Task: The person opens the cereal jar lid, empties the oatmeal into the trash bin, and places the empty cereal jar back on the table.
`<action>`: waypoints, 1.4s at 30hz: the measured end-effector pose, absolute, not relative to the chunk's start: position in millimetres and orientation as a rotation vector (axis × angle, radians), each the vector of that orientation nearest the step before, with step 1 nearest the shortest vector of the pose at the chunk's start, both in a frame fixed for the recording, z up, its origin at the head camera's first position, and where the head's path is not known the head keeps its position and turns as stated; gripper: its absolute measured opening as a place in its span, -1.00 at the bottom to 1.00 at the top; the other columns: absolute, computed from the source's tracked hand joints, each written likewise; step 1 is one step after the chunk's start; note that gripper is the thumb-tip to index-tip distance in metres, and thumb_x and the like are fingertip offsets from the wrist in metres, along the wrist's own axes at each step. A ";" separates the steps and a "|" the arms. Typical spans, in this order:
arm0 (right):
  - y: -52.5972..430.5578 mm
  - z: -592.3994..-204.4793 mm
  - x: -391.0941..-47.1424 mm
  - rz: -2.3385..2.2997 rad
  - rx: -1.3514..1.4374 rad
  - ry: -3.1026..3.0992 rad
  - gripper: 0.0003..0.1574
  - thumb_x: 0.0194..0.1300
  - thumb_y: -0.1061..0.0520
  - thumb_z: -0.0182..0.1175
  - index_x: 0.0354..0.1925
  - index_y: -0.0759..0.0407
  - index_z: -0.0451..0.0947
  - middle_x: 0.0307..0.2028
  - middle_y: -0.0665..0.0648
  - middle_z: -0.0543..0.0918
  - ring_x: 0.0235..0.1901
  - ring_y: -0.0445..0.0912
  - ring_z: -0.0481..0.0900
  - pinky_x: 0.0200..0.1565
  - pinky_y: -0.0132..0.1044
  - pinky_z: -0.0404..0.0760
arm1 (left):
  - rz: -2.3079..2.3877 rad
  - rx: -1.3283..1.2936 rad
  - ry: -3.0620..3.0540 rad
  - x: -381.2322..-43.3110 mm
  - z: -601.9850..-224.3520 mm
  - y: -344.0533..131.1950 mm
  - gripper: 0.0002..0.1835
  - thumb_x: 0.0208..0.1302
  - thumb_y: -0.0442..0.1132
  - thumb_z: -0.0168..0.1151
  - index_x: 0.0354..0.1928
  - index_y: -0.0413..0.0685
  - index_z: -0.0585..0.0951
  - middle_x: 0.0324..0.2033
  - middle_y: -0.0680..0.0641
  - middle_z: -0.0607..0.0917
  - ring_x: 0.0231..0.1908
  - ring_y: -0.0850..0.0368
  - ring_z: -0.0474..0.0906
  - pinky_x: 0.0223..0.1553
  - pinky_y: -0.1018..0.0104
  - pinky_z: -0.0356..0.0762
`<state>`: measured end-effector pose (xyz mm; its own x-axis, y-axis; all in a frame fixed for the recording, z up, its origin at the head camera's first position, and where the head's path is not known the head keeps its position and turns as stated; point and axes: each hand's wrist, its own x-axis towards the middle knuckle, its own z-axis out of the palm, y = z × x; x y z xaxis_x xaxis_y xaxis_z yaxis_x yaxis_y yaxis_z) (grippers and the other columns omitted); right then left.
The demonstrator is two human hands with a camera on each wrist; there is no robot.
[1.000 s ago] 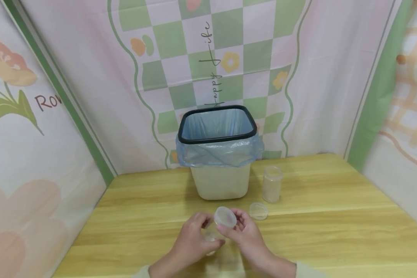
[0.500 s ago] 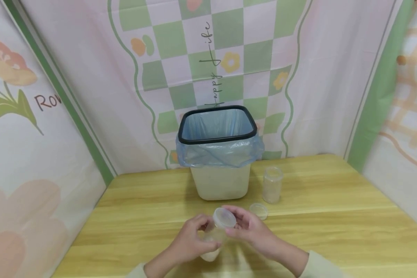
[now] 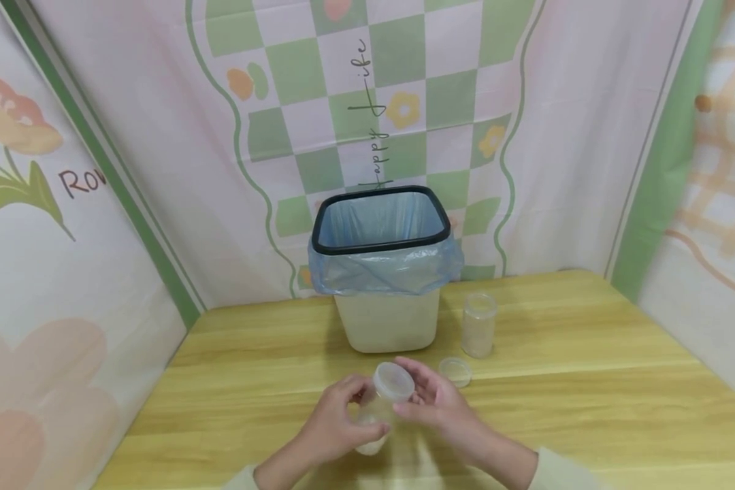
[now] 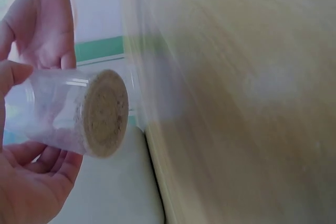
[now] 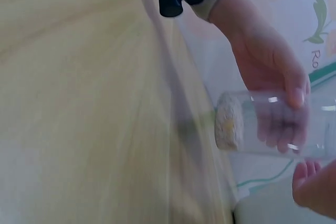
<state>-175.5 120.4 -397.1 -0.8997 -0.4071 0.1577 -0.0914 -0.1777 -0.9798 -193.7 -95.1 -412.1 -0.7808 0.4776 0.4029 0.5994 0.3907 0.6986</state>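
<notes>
A clear cylindrical jar (image 3: 376, 408) hangs tilted over the table, its lidded end away from the person. My left hand (image 3: 337, 418) grips its side, thumb on one side and fingers on the other. On the jar's end sits a translucent round lid (image 3: 394, 381), with the thumb and fingers of my right hand (image 3: 437, 400) bent around its edge. In the left wrist view, a pale brown grainy layer (image 4: 106, 114) covers the jar's bottom. The same layer shows a small yellowish patch in the right wrist view.
Behind the hands stands a cream bin (image 3: 392, 323) with a blue bag (image 3: 386, 269) held under a black rim. To its right are a second clear jar (image 3: 479, 327), upright, and a loose clear lid (image 3: 455, 372) lying on the wooden table (image 3: 557, 381). Printed cloth hangs around three sides.
My right thumb has moved from the lid's face to its edge, and the right fingers reach farther behind it. The jar's bottom now shows more below my left hand.
</notes>
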 end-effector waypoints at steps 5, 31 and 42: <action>102.8 -398.0 -165.3 -2.347 -0.289 1.976 -0.18 0.16 0.27 0.33 0.31 0.43 0.21 0.20 0.27 0.45 0.21 0.11 0.38 0.28 -0.10 0.30 | -1.193 -0.919 -2.473 -191.5 -411.8 -91.7 -0.55 -0.06 -0.11 0.55 -0.13 -0.06 0.60 -0.36 0.05 0.56 -0.30 0.17 0.51 -0.23 0.37 0.57; 90.5 -403.9 -160.9 -2.369 -0.091 2.048 -0.28 0.16 0.21 0.37 0.20 0.39 0.27 0.13 0.25 0.46 0.19 0.09 0.40 0.17 -0.32 0.42 | -0.811 -0.893 -2.411 -184.2 -415.2 -85.5 -0.44 -0.14 -0.05 0.57 -0.11 -0.19 0.59 -0.29 -0.01 0.62 -0.28 0.19 0.53 -0.21 0.36 0.59; 119.1 -403.5 -175.6 -2.187 -0.644 1.977 -0.28 0.33 0.27 0.20 0.33 0.49 0.16 0.23 0.40 0.38 0.17 -0.17 0.44 0.18 -0.43 0.36 | -1.413 -0.978 -2.503 -190.2 -409.1 -93.7 -0.60 0.00 -0.16 0.49 -0.11 -0.09 0.60 -0.34 -0.01 0.56 -0.26 0.19 0.50 -0.13 0.32 0.58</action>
